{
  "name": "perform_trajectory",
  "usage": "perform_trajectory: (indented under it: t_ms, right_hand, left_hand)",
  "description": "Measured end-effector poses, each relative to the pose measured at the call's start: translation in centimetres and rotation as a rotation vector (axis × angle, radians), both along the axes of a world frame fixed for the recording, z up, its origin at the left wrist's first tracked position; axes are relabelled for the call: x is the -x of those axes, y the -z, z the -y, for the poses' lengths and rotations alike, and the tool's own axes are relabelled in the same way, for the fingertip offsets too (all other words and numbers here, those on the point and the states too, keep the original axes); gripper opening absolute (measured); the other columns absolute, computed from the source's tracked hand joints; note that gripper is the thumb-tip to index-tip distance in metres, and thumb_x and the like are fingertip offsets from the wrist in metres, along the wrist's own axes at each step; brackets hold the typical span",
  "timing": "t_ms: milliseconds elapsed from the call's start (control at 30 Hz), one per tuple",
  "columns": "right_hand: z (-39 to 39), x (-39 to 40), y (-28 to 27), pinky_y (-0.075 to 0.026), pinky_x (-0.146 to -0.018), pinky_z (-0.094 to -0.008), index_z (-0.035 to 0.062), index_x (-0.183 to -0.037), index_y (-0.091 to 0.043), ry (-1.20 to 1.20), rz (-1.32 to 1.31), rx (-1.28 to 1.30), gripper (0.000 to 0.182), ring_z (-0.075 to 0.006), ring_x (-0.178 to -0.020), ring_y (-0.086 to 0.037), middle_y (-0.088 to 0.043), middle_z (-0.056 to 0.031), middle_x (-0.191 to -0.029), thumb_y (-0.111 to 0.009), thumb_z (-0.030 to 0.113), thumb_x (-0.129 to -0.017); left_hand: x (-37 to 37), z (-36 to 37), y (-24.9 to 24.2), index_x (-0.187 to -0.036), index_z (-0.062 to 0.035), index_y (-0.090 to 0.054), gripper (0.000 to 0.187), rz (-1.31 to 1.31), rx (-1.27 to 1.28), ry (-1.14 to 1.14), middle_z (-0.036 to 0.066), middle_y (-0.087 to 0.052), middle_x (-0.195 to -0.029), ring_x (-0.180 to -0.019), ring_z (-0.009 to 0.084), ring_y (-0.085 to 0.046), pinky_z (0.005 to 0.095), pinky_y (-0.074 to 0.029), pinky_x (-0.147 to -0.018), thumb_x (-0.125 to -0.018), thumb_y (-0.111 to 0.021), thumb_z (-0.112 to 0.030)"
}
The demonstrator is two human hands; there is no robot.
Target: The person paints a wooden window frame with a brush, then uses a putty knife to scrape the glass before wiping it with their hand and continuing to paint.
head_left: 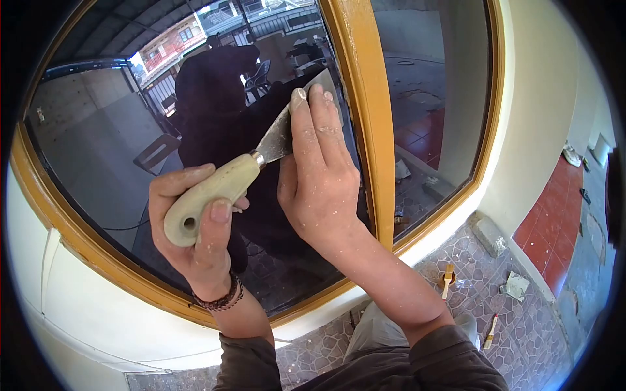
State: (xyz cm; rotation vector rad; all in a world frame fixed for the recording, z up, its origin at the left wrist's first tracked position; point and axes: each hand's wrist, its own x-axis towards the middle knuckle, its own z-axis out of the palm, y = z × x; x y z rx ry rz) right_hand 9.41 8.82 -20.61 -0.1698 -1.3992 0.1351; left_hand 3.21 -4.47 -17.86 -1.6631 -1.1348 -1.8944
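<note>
My left hand [192,221] grips the cream handle of a putty knife [225,189]. Its metal blade runs up and right against the dark window glass [98,143], ending beside the yellow-brown centre mullion [365,111]. My right hand [319,169] lies flat over the blade, with its fingertips pressing near the blade's tip. Both hands are speckled with white flecks. A dark braided bracelet [218,301] sits on my left wrist.
The wooden window frame [85,251] is set in a white wall [98,319]. The glass reflects buildings and a dark figure. Below lies a patterned tile floor [521,326] with a small brush [447,279], a loose brick [489,234] and scraps. Red tiles [554,221] run to the right.
</note>
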Motion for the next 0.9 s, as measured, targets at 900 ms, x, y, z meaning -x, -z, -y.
perform_trajectory:
  t_ms: [900]
  right_hand:
    - [-1.5,-0.1,-1.4,-0.047,-0.101,-0.0465,-0.0060,-0.134,-0.050,0.023,0.022,-0.001,0.058,-0.0468,-0.121,-0.054,-0.053,-0.0340,-0.130,-0.057,-0.008,-0.076]
  left_hand:
    - [-0.1,-1.0,-2.7,-0.110,0.0045,-0.053,0.033,-0.066,0.083,-0.094,0.021,-0.066,-0.086,-0.065,0.0215,-0.064,0.0290,-0.049,-0.060,-0.093,-0.063,-0.022]
